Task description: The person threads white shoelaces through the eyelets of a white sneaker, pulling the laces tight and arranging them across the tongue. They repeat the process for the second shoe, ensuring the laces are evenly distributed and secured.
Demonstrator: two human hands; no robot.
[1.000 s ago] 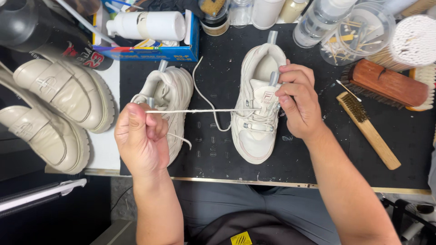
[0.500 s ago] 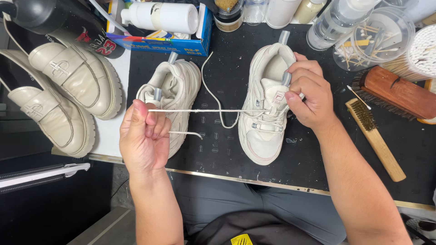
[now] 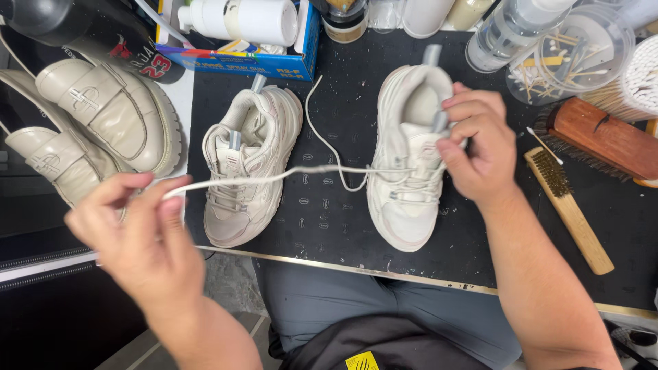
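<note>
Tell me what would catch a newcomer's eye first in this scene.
First, the white shoelace stretched taut across the middle, pinched in the left hand at lower left and running to the cream sneaker that the right hand steadies at centre. A second cream sneaker lies left of it on the black mat. Two beige loafers sit at the far left, brushes at the right.

Cream-white sneakers (image 3: 404, 164) with a white lace (image 3: 274, 177), on a black mat (image 3: 336, 212) patterned with small pale marks. Beige glossy loafers (image 3: 103, 116). Blue box (image 3: 247, 62). Reddish-brown wooden brush (image 3: 603, 140).
</note>
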